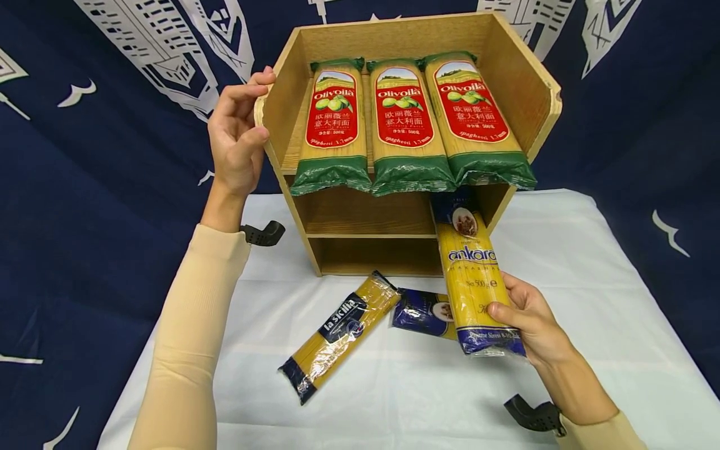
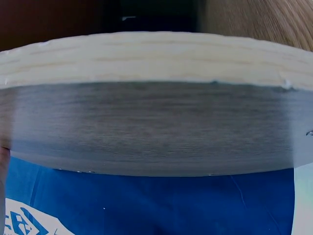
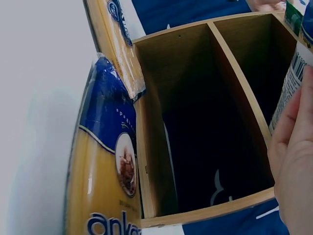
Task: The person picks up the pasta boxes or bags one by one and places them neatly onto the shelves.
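Note:
My right hand (image 1: 531, 322) holds the lower end of a yellow and blue ankara spaghetti pack (image 1: 472, 281), thumb on top and fingers underneath. The pack's far end reaches into the right side of the wooden shelf's middle level, below the top board. With my left hand (image 1: 239, 134) I grip the left side panel of the wooden shelf (image 1: 368, 255), thumb at its front edge. In the left wrist view that panel (image 2: 151, 127) fills the middle. Three Olivoilà spaghetti packs (image 1: 337, 119) lie side by side on the top level, their green ends overhanging the front.
On the white cloth (image 1: 259, 400) before the shelf lie a la sicilia spaghetti pack (image 1: 340, 337), set diagonally, and a second ankara pack (image 1: 422, 312), partly hidden under the held one. A dark blue patterned cloth (image 1: 84, 206) hangs behind.

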A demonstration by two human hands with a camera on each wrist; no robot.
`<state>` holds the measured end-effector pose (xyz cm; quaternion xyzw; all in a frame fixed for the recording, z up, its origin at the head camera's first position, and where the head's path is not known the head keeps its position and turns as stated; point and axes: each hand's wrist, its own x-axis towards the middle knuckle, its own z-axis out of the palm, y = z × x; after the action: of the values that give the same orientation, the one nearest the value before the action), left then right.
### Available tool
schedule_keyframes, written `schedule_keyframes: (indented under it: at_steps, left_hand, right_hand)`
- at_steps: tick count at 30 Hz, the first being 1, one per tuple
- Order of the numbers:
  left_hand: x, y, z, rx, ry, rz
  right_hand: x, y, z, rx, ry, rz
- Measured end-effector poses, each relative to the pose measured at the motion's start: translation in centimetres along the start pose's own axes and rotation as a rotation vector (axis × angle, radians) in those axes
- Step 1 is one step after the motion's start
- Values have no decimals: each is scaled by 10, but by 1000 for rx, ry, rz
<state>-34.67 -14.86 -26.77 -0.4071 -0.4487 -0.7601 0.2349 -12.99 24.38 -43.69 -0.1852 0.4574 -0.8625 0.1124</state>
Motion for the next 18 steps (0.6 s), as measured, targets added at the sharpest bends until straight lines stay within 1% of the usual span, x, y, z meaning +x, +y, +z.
schedule_keyframes:
  at_steps: [5,12,15,18]
  left_hand:
    - [0,-1,0,2,1,5]
    - [-1,-3,-1,32,-22,2]
    - [0,-2,-2,37,-22,5]
    - [1,-1,-2,32,-15,6]
  right_hand:
    - [16,-3,-5,11,-7,7]
    - [36,-6,-7,-46,75,10]
    - [41,-7,-6,-30,87,7]
    - [40,-8,-5,-3,66,4]
